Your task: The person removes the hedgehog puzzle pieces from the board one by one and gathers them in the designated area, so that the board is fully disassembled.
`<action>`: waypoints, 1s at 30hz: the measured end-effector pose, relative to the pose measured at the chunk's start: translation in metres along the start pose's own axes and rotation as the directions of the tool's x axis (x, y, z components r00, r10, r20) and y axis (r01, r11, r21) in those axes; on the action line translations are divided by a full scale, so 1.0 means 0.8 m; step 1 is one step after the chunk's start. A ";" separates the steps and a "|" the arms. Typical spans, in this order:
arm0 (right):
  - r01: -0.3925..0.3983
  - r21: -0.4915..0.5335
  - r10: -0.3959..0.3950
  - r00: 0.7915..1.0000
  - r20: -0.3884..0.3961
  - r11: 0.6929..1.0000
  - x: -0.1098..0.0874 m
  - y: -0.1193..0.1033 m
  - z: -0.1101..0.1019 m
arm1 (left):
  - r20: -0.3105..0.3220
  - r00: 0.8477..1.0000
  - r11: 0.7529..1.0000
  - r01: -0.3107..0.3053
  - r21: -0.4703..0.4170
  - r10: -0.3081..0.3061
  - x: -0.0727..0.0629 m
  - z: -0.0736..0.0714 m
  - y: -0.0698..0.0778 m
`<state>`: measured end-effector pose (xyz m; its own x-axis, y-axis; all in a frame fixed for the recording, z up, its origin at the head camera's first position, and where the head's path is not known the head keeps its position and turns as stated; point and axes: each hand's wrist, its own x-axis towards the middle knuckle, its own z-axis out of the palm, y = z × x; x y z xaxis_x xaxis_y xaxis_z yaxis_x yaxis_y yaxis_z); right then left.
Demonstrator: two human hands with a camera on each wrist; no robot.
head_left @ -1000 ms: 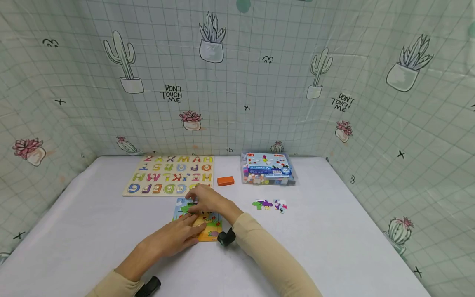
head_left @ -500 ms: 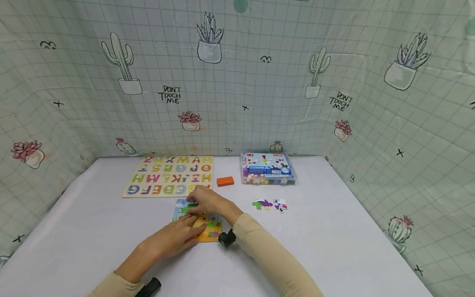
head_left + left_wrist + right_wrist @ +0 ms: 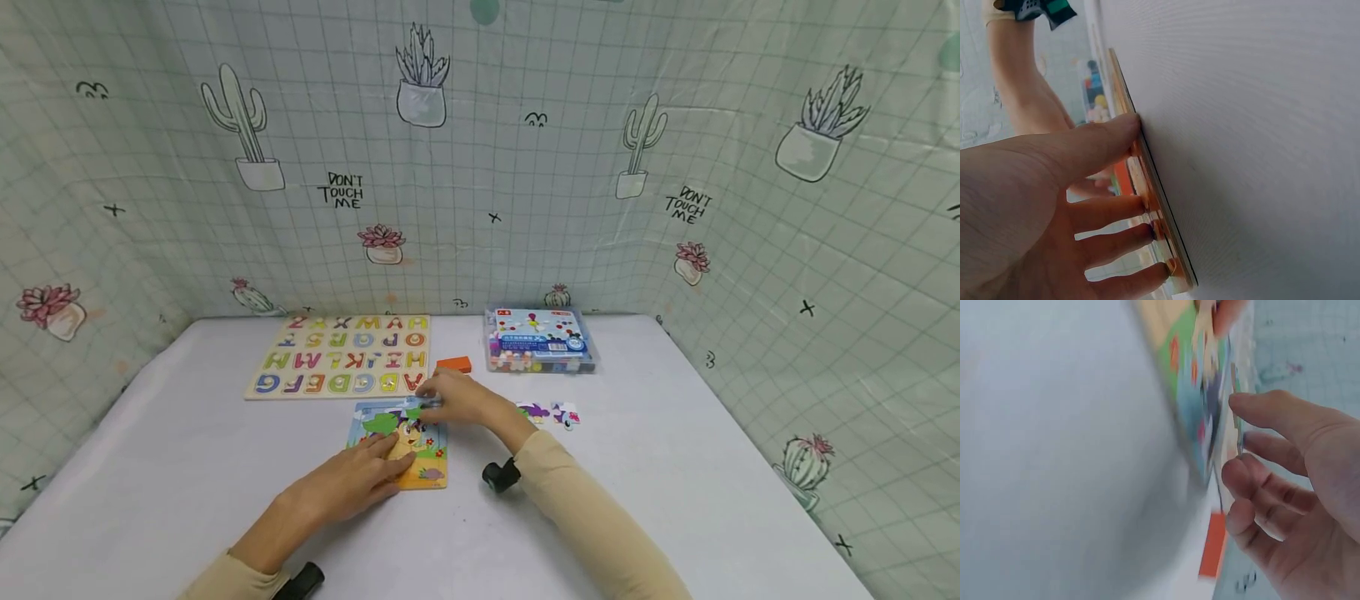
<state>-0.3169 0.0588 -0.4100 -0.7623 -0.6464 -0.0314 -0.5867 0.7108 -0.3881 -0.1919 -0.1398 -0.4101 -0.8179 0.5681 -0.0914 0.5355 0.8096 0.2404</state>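
Observation:
A colourful jigsaw puzzle (image 3: 429,477) in a thin board tray lies on the white table, with a cartoon face and green shapes on it. My left hand (image 3: 358,477) rests on its left part, fingers stretched over the picture; in the left wrist view the thumb (image 3: 1119,128) touches the near edge. Above the puzzle's upper right corner is my right hand (image 3: 463,402). It pinches a thin puzzle piece (image 3: 1237,422), seen nearly edge-on in the right wrist view, between thumb and fingers. Two loose puzzle pieces, purple (image 3: 536,412) and white-purple (image 3: 566,414), lie to the right.
Behind the puzzle lies a wooden alphabet board (image 3: 337,360). An orange block (image 3: 454,364) sits beside it, partly behind my right hand. A clear plastic box (image 3: 540,342) of small coloured parts stands at the back right. Printed cloth walls enclose the table.
My right hand has moved right from the puzzle's upper middle to its upper right corner, uncovering more of the picture and the alphabet board's corner. The left hand stays in place.

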 end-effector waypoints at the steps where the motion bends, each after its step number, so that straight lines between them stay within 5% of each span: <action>1: -0.005 0.008 0.005 1.000 -0.002 1.000 -0.006 0.007 -0.003 | -0.002 1.000 1.000 -0.001 0.001 0.001 0.000 0.000 0.000; 14: -0.035 0.023 0.035 0.999 -0.026 0.999 -0.075 0.080 -0.031 | -0.027 0.999 1.000 -0.026 0.009 0.027 -0.004 0.000 -0.003; 30: -0.043 0.064 0.044 0.999 -0.021 0.997 -0.093 0.110 -0.027 | -0.016 1.000 1.000 -0.002 -0.005 0.002 -0.004 0.001 -0.001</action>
<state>-0.3177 0.1753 -0.4215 -0.7932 -0.6083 -0.0289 -0.5348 0.7185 -0.4446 -0.1893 -0.1420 -0.4110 -0.8204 0.5669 -0.0751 0.5359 0.8079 0.2452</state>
